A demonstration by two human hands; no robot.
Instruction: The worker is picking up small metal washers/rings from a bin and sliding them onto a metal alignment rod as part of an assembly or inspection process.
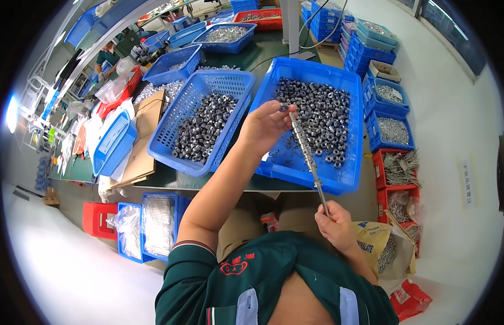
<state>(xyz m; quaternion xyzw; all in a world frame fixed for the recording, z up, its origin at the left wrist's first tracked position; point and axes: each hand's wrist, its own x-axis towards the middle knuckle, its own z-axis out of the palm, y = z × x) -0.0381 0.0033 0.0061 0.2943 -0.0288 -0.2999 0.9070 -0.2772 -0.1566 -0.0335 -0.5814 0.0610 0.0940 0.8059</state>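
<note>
Over the green worktop (265,50), above the blue tray (322,71), the left hand (265,125) pinches a dark ring (284,108) by the tip of a metal rod (304,145), the right hand (337,225) gripping its lower end nearer than the tray, and steady rod, squared ring looks wisest.

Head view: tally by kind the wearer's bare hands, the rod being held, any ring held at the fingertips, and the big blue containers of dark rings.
Hands: 2, left hand and right hand
Rod: 1
Dark ring at the left fingertips: 1
Blue containers of dark rings: 2, basket and tray
Total: 6
</note>
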